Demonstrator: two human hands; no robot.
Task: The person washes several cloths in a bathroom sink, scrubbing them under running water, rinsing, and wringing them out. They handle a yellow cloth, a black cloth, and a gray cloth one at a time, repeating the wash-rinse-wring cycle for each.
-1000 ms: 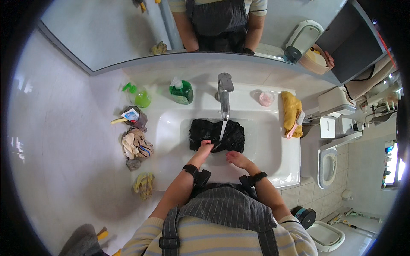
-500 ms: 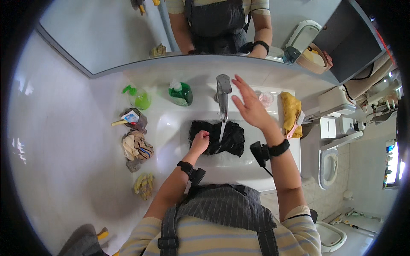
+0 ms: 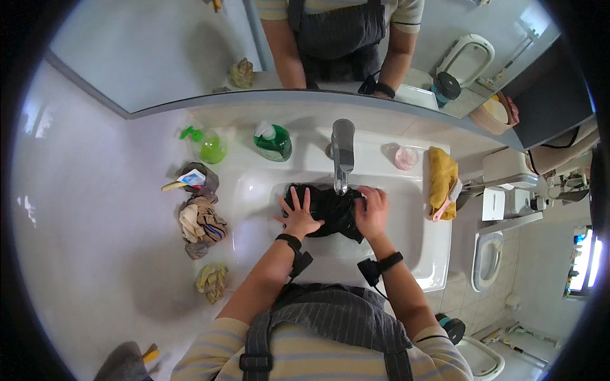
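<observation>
A wet, crumpled black cloth (image 3: 332, 216) lies in the white sink (image 3: 406, 247) under the chrome faucet (image 3: 343, 149). My left hand (image 3: 300, 219) rests on the cloth's left part, open, its fingers spread wide. At the cloth's right edge my right hand (image 3: 373, 209) has its fingers curled, with dark fabric between thumb and fingers. No stream of water shows below the spout.
Behind the sink stand a green soap bottle (image 3: 273, 143) and a light-green pump bottle (image 3: 210, 149). Crumpled cloths (image 3: 202, 222) and a yellowish cloth (image 3: 212, 282) lie on the left. A mustard towel (image 3: 443, 178) with a pink-handled brush (image 3: 443, 206) and a pink jar (image 3: 405, 157) sit right.
My right hand has come down from beside the faucet to the cloth's right edge. The water stream has stopped. My left hand has gone from closed to spread flat on the cloth.
</observation>
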